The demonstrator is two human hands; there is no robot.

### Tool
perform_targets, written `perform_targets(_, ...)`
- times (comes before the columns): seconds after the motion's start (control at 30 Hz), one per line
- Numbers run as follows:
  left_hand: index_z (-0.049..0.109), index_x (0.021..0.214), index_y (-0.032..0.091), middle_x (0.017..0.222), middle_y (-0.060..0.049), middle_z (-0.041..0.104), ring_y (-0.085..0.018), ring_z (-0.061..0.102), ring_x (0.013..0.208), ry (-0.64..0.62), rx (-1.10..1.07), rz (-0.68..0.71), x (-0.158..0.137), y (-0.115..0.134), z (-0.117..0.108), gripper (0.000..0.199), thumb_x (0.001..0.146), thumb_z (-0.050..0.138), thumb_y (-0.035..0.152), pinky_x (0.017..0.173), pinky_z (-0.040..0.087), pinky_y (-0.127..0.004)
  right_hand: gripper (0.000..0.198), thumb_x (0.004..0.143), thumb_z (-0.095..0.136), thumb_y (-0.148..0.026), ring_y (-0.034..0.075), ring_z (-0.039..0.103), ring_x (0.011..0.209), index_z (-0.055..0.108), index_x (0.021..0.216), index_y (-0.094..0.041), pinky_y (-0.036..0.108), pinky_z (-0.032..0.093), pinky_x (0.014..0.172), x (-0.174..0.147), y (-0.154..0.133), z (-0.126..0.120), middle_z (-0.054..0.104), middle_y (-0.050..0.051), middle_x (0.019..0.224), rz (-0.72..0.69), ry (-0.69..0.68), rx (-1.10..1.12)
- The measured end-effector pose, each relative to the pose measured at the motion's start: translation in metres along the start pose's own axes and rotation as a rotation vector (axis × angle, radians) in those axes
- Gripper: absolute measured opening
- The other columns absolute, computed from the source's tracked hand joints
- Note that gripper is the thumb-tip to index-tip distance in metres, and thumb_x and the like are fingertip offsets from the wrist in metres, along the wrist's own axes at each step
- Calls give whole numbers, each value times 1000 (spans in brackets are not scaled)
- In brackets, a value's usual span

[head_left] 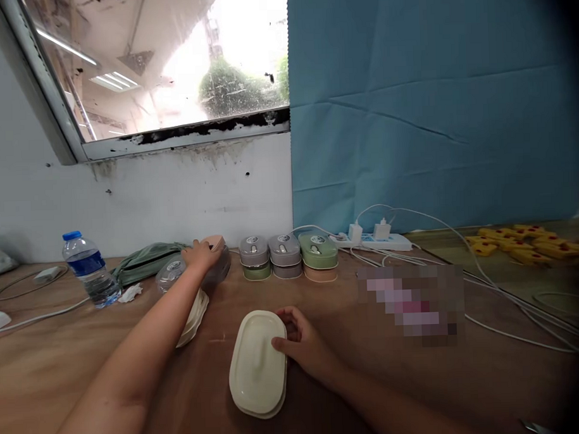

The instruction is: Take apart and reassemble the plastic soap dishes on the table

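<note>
Head view: cream lid (250,370) points away lengthwise, right hand (301,340) gripping its side. Left hand (198,254) grips peach piece (217,241). Brown table (214,390), window (170,69) behind.

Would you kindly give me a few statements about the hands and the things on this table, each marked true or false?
1. The right hand touches the cream piece. True.
2. The water bottle has a blue cap. True.
3. The left hand holds the water bottle. False: it is at the peach piece.
4. In the row of three boxes, the rightmost box is green above and peach below. True.
5. The power strip lies left of that row. False: it lies toward the right.
</note>
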State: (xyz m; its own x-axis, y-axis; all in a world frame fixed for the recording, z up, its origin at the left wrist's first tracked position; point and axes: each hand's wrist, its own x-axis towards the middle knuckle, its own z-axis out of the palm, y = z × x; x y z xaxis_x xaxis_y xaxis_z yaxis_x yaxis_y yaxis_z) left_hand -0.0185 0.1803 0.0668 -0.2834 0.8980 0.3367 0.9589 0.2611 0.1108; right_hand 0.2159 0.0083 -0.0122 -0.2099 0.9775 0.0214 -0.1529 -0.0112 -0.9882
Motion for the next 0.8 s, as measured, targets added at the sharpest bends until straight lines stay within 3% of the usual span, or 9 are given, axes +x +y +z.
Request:
perform_targets(0.27, 59, 103, 19, 115, -16, 49, -41, 44, 105, 59, -47, -1, 1, -2, -15, 59, 67, 42, 62, 85, 29, -44, 41, 54, 69, -11, 11, 55, 62, 50, 88, -21, 22, 44, 55, -2, -2, 1, 56, 0, 93, 1, -35, 12)
perform_targets(0.47, 57, 104, 24, 117, -14, 48, -38, 46, 103, 79, -130, -95, 9, -9, -45, 60, 69, 34, 66, 85, 30, -45, 39, 56, 66, -11, 10, 54, 63, 49, 90, -21, 22, 43, 56, -1, 1, 0, 55, 0, 96, -16, -55, -6)
perform_targets(0.63, 52, 111, 26, 118, -13, 46, -41, 45, 105, 30, -102, -186, -22, -80, -64, 67, 67, 29, 71, 86, 30, -49, 39, 57, 65, -14, 11, 54, 65, 47, 91, -21, 22, 43, 50, 0, 0, 1, 53, 1, 96, 1, -57, -50)
perform_targets(0.8, 50, 112, 23, 121, -17, 45, -46, 42, 107, -151, 9, -298, -85, -164, -46, 78, 62, 27, 77, 86, 28, -53, 37, 58, 61, -13, 12, 55, 65, 47, 92, -20, 22, 44, 51, 5, 3, 4, 55, 2, 96, -29, -17, -143)
